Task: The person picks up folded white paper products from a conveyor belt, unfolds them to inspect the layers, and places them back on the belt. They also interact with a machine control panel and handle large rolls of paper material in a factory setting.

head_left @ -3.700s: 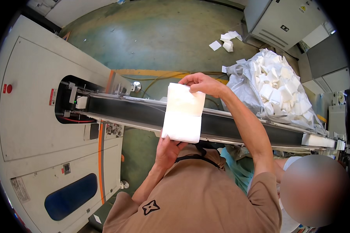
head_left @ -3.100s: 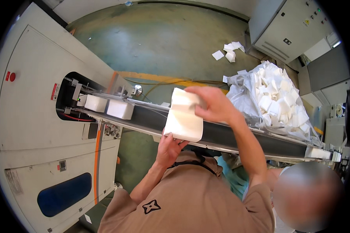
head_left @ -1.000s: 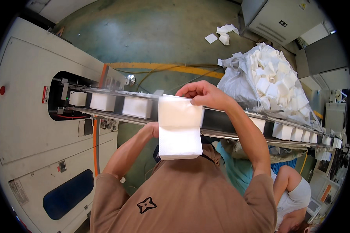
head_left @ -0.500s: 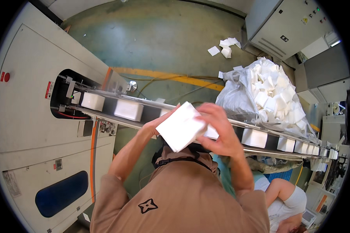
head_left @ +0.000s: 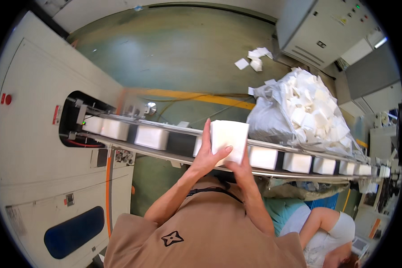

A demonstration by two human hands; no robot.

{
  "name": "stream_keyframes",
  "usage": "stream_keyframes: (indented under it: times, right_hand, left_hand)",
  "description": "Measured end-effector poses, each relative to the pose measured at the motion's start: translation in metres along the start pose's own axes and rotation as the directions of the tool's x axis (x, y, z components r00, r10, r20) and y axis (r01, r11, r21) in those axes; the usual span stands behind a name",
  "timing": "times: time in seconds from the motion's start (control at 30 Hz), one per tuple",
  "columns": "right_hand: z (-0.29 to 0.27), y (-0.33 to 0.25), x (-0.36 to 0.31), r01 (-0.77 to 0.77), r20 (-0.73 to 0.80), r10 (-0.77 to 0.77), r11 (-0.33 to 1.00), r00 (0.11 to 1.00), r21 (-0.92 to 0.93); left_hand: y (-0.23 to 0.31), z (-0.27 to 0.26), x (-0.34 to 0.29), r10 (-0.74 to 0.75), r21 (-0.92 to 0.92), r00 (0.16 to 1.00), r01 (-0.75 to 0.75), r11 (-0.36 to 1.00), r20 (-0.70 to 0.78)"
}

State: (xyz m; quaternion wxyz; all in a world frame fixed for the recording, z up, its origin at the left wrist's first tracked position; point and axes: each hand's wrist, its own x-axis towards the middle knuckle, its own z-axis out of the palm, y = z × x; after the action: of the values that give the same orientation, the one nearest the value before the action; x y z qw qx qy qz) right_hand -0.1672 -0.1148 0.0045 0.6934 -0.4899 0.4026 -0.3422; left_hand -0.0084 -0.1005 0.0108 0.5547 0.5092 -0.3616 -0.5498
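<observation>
Above the conveyor belt [head_left: 176, 142] I hold a stack of white paper napkins [head_left: 231, 138] between both hands. My left hand [head_left: 205, 156] grips its left side, thumb across the front face and a finger up along the edge. Around the lower right corner closes my right hand [head_left: 241, 167], partly hidden by the stack. More white napkin stacks ride the belt in a spaced row, such as one on the left [head_left: 151, 137] and one on the right [head_left: 262, 157].
A pale machine [head_left: 40, 147] with a dark opening feeds the belt at left. Beyond the belt stands a bulging bag [head_left: 272, 116] of loose napkins; several lie on the floor near a grey cabinet [head_left: 317, 40]. A person in white [head_left: 324, 236] sits at lower right.
The napkin stack has turned from slanted to nearly upright and moved right. My right hand has dropped from its upper right side to its lower corner. Stacks on the belt have shifted right.
</observation>
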Motion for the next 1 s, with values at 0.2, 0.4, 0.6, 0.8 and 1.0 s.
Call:
stream_keyframes:
  times: [0.2, 0.4, 0.6, 0.8, 1.0]
  right_hand:
    - [0.020, 0.002, -0.010, 0.080, -0.093, -0.027, 0.773, 0.995, 0.629]
    - [0.018, 0.006, -0.009, 0.131, -0.303, 0.056, 0.817, 0.951, 0.562]
    - [-0.003, 0.002, -0.008, 0.100, -0.232, 0.019, 0.865, 0.973, 0.491]
    - [-0.006, -0.006, -0.009, 0.009, -0.185, 0.096, 0.865, 0.978, 0.501]
    - [-0.006, -0.005, -0.007, -0.043, -0.200, 0.154, 0.880, 0.968, 0.473]
  left_hand:
    - [0.007, 0.008, -0.010, 0.067, -0.382, 0.975, -0.146, 0.913, -0.214]
    - [-0.005, 0.006, -0.021, 0.104, -0.334, 0.979, -0.158, 0.929, -0.175]
    - [0.014, -0.031, -0.002, -0.187, -0.123, 0.980, 0.193, 0.973, 0.065]
    - [0.015, -0.031, -0.003, -0.280, 0.340, 0.946, 0.213, 0.916, 0.161]
    - [0.017, -0.030, -0.011, -0.282, 0.302, 0.941, 0.218, 0.928, 0.187]
